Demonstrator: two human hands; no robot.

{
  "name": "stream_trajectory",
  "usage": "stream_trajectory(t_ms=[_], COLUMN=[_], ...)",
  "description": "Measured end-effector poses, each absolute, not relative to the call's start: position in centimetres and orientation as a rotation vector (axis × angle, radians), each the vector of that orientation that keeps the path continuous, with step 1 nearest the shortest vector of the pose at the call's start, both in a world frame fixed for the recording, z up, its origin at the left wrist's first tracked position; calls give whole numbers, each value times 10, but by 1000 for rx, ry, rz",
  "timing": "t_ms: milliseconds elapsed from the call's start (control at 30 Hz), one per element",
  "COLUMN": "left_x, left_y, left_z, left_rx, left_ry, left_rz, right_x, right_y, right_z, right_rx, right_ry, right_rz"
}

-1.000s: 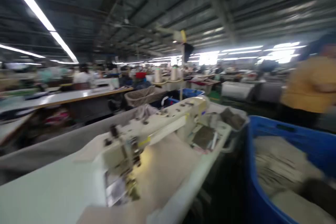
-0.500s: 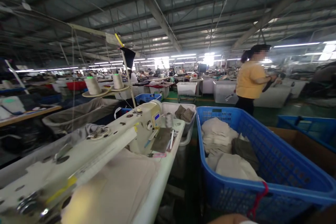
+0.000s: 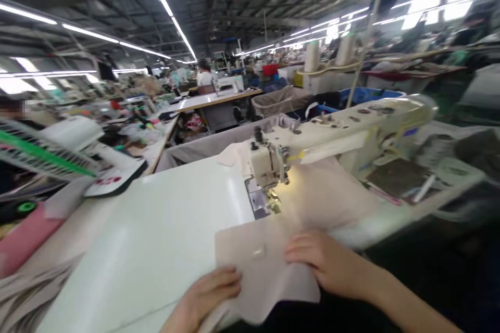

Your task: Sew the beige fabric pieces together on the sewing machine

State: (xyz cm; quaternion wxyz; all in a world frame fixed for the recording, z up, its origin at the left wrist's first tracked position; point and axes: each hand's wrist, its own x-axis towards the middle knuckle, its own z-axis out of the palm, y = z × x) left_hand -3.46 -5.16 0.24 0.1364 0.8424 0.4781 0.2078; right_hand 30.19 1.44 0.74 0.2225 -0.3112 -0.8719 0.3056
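A beige fabric piece (image 3: 260,255) lies at the front of the white sewing table (image 3: 167,218), its near edge hanging loose. My left hand (image 3: 213,294) is closed on its left edge, fingers over the top. My right hand (image 3: 322,260) grips the right part, fingers bent over the cloth and thumb hidden. A small pale patch shows on the fabric between my hands. Just beyond, the sewing machine (image 3: 269,164) has its lit needle area at the far edge of the piece. More beige cloth (image 3: 326,192) lies under the machine arm.
A small white fan (image 3: 74,135) stands at the left, by pink cloth (image 3: 29,239). Thread cones (image 3: 311,57) stand behind the machine. A grey cloth-lined bin (image 3: 195,145) runs along the table's back. Dark fabric (image 3: 396,177) and a pink tool (image 3: 385,196) lie at the right.
My view has swung left from the blue basket and walking person to the machine's needle end. Both my hands are now in view on the beige fabric piece.
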Motion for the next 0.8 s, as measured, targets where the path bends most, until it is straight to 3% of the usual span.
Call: stream_trajectory(t_ms=[167,333,800], left_x=[-15,-6,-7], left_y=[-15,-12,-27], left_z=[19,16,7], left_rx=[1829,1852,1777], left_ry=[1786,1844,2082], left_rz=[693,745,638], right_x=[274,254,253], right_y=[40,36,16], right_z=[1,-21,-23], right_rx=[-1305,-1415,-1355], right_ry=[-1892,-1481,-1845], right_rz=[1127,1171,877])
